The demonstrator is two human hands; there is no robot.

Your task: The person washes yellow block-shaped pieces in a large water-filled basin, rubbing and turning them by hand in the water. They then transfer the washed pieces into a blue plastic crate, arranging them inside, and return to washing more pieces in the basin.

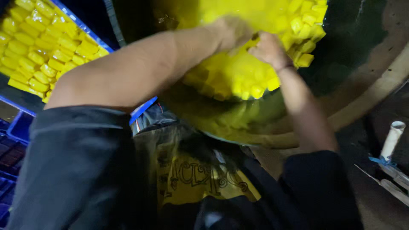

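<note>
Both my hands reach into a large metal bowl (238, 127) heaped with yellow blocks (238, 76). My left hand (230, 32) is blurred and rests on top of the heap with its fingers curled into the blocks. Just to its right, my right hand (269, 49) is closed among the blocks. Whether either hand grips a block is hidden by blur and by the fingers themselves. Both forearms are bare below dark sleeves.
A blue crate (145, 108) at the upper left holds rows of yellow blocks (38, 47). A yellow and black printed plastic bag (196, 179) lies in my lap under the bowl. A white pipe (392, 138) stands at the right on the dark floor.
</note>
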